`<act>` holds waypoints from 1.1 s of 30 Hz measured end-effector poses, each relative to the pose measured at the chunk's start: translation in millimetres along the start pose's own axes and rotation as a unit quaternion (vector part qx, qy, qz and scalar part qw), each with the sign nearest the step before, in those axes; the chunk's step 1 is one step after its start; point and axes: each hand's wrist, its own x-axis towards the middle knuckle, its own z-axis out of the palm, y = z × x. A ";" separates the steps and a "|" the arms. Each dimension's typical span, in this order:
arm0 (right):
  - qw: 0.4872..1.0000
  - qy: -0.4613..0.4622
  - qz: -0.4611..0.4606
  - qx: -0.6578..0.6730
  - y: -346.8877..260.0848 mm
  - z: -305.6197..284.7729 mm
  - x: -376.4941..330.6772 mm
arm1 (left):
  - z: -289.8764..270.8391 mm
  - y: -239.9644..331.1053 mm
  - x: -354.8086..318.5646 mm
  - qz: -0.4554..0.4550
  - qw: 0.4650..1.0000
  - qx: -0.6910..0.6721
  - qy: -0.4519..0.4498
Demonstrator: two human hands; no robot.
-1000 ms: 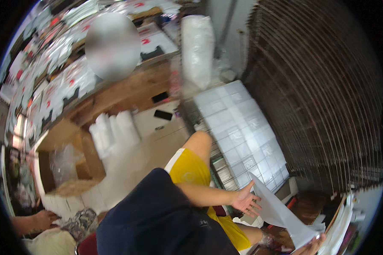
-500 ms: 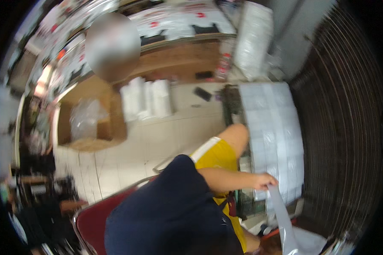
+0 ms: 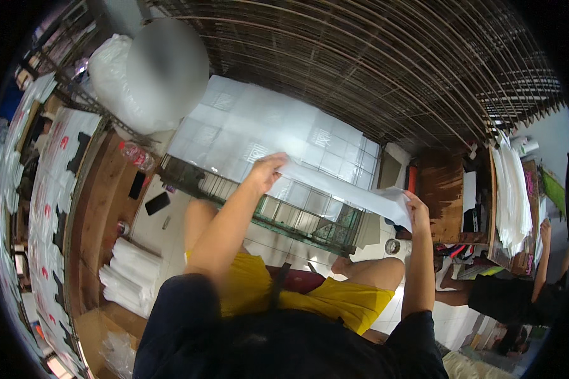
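Observation:
My left hand (image 3: 269,173) and my right hand (image 3: 417,211) hold a long, whitish translucent plastic strip (image 3: 342,188) stretched between them. The fingers of my left hand pinch its left end, while those of my right hand grip the wider right end, which hangs down in a flap. Beneath the strip lies a low metal grid rack (image 3: 303,220). Flat translucent plastic bags (image 3: 234,126) with white print cover most of the rack, overlapping one another. The strip passes over their near right part, and I cannot tell whether it touches them.
A ribbed dark metal shutter (image 3: 360,69) rises behind the rack. To the left are a plastic bottle (image 3: 136,155), a phone (image 3: 157,203), white plastic rolls (image 3: 133,275) and a cardboard box (image 3: 101,335). At the right, another person (image 3: 512,297) is beside a wooden shelf (image 3: 437,202).
My view has swung round from the side to face the rack. The strip, earlier hanging from one visible hand at the lower right, now spans both hands above the rack.

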 end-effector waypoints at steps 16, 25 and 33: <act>0.958 0.086 -0.097 -0.255 269.6 21.9 130.1 | -113.8 -78.1 98.7 0.109 0.774 0.610 0.132; 0.899 0.124 -0.004 -0.420 305.4 55.8 141.6 | -153.2 -111.4 129.6 0.050 0.735 0.655 0.170; 0.902 0.121 -0.019 -0.415 305.8 57.1 151.4 | -155.4 -120.2 141.4 0.044 0.706 0.676 0.207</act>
